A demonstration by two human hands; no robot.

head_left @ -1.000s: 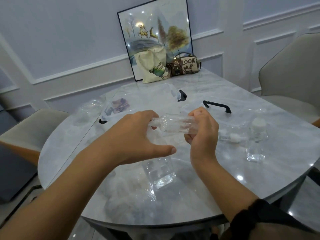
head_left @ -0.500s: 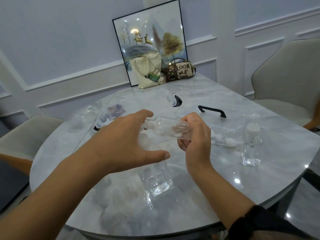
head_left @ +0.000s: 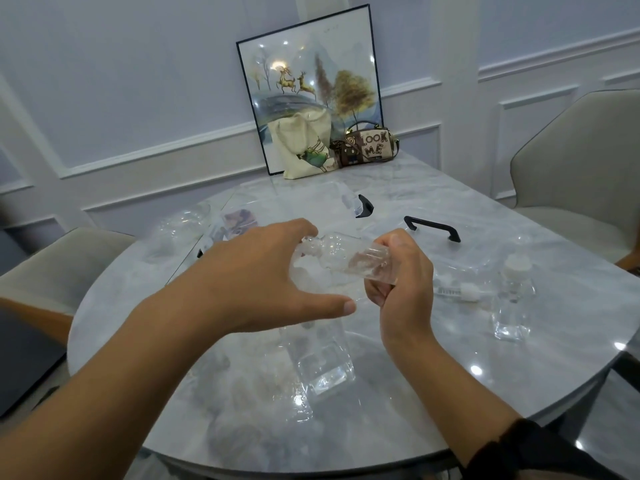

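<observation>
A small clear plastic bottle point(head_left: 341, 252) lies almost level in the air above the marble table point(head_left: 398, 403). My right hand point(head_left: 401, 275) grips its base end, fingers curled round it. My left hand point(head_left: 256, 275) is at the neck end, its fingertips touching the bottle's open mouth and its thumb stretched straight out below, away from the bottle. Under my hands a taller square clear bottle point(head_left: 322, 362) stands on the table, its top hidden by my left hand.
To the right stand a clear bottle with a white cap point(head_left: 512, 303) and a white pump nozzle point(head_left: 464, 292) lying flat. A clear box with a black handle point(head_left: 433, 227) sits behind, more clear bottles point(head_left: 183, 226) at left. A tote bag point(head_left: 304, 147), handbag point(head_left: 367, 147) and framed picture point(head_left: 311, 74) stand at the back. Chairs flank the table.
The bottle's base end has dipped slightly in my right hand, so it now slants. My left hand stays at the neck. The view has shifted a little.
</observation>
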